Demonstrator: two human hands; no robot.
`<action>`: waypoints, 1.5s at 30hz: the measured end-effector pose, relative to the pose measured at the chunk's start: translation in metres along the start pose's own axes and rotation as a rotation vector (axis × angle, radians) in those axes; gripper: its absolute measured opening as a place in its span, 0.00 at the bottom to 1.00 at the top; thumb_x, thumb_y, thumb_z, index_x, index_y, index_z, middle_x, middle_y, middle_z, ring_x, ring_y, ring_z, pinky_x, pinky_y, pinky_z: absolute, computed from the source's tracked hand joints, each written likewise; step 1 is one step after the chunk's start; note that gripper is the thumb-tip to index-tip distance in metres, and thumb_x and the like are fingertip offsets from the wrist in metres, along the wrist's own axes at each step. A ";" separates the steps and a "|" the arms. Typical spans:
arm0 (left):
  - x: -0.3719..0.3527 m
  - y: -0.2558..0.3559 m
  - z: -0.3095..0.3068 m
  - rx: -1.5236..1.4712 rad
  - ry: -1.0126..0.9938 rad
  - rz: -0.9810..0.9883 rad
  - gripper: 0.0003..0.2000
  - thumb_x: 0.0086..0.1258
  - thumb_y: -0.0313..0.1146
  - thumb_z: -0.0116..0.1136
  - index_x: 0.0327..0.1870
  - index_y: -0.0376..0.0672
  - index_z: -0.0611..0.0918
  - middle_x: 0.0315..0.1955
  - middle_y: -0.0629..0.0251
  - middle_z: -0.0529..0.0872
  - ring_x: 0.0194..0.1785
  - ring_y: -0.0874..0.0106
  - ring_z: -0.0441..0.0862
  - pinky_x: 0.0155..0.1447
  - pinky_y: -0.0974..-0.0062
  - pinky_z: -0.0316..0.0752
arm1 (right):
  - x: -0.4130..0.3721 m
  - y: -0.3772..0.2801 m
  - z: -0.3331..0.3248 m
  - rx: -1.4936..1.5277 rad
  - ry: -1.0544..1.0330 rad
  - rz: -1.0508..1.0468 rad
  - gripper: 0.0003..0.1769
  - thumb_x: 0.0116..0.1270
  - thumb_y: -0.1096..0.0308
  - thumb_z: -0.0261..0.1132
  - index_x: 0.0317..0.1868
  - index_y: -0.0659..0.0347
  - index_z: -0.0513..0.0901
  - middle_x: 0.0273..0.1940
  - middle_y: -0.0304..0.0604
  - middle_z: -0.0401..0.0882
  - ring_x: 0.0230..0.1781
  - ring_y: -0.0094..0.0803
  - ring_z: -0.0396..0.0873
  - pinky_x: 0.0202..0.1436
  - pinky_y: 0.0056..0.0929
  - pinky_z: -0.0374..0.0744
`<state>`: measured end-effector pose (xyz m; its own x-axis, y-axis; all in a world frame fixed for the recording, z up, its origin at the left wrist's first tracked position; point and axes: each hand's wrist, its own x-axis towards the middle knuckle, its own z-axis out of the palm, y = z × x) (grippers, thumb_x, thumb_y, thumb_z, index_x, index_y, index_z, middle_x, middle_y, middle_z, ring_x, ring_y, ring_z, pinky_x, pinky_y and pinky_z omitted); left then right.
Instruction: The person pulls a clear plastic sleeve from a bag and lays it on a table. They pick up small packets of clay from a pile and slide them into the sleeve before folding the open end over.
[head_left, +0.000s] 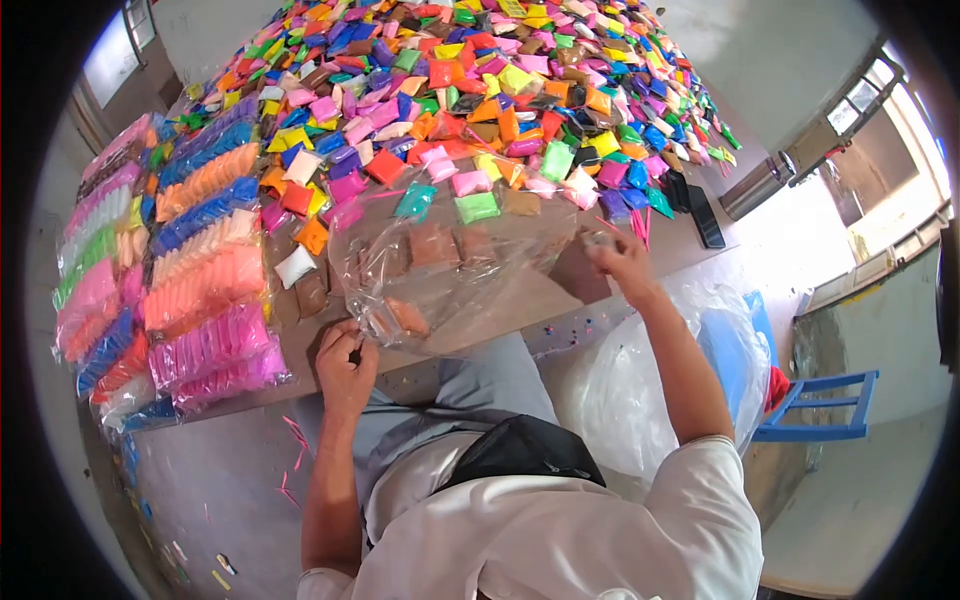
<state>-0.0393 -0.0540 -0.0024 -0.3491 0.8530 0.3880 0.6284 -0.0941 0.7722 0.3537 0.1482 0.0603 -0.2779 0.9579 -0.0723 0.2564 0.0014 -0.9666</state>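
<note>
A clear plastic bag lies spread across the near part of the brown table. My left hand pinches its lower left corner, beside an orange-brown packet seen through the plastic. At the bag's right side is my right hand, with its fingers bent together; what they hold is blurred. Brown packets show through or under the film, between the hands. Just beyond the bag lie a light green packet and a teal packet.
A large heap of colourful packets covers the far table. Rows of bagged packets line the left side. A black phone and a metal cylinder are at the right edge. Beside my right arm are a big clear bag and a blue stool.
</note>
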 end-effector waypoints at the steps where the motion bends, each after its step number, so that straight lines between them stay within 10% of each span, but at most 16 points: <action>1: 0.000 0.000 0.000 0.001 0.007 0.005 0.05 0.59 0.23 0.62 0.32 0.29 0.81 0.43 0.50 0.87 0.46 0.57 0.84 0.53 0.65 0.78 | -0.003 -0.001 -0.008 0.176 -0.014 -0.023 0.28 0.61 0.58 0.71 0.58 0.67 0.83 0.42 0.39 0.84 0.42 0.27 0.81 0.48 0.28 0.79; 10: 0.000 0.003 0.000 0.018 0.027 0.039 0.04 0.59 0.24 0.64 0.28 0.33 0.82 0.42 0.53 0.88 0.45 0.57 0.84 0.53 0.65 0.78 | -0.075 -0.158 0.066 0.140 -0.278 -0.397 0.34 0.55 0.55 0.75 0.57 0.73 0.82 0.40 0.42 0.82 0.35 0.25 0.80 0.36 0.25 0.77; 26: 0.000 0.002 0.004 0.050 0.107 0.147 0.05 0.56 0.25 0.64 0.26 0.36 0.80 0.41 0.57 0.87 0.44 0.55 0.83 0.50 0.61 0.78 | 0.007 -0.116 0.200 -0.331 -0.632 0.304 0.24 0.71 0.48 0.63 0.42 0.65 0.82 0.27 0.38 0.81 0.23 0.24 0.80 0.26 0.29 0.80; 29: -0.001 -0.002 0.003 0.054 0.106 0.158 0.04 0.55 0.24 0.63 0.27 0.36 0.80 0.41 0.57 0.88 0.44 0.55 0.83 0.50 0.60 0.78 | 0.004 -0.102 0.204 -0.680 -0.712 0.201 0.26 0.75 0.45 0.57 0.44 0.63 0.82 0.35 0.50 0.85 0.30 0.38 0.86 0.33 0.37 0.83; 32: -0.002 -0.001 0.005 0.051 0.106 0.149 0.03 0.55 0.24 0.62 0.29 0.35 0.81 0.41 0.56 0.88 0.45 0.54 0.83 0.51 0.60 0.78 | 0.010 -0.084 0.202 -1.033 -0.801 -0.322 0.28 0.78 0.44 0.51 0.46 0.63 0.82 0.44 0.59 0.84 0.42 0.52 0.85 0.45 0.45 0.82; 45: 0.000 0.007 0.002 0.098 0.091 0.144 0.05 0.55 0.24 0.62 0.32 0.33 0.83 0.42 0.54 0.87 0.45 0.54 0.83 0.52 0.60 0.78 | 0.016 -0.075 0.194 -1.005 -0.691 -0.283 0.24 0.74 0.51 0.54 0.41 0.64 0.88 0.44 0.59 0.86 0.47 0.57 0.83 0.55 0.51 0.78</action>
<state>-0.0335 -0.0533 0.0021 -0.3097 0.7839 0.5381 0.7396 -0.1571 0.6545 0.1507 0.1078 0.0845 -0.7877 0.5378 -0.3006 0.6161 0.6922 -0.3759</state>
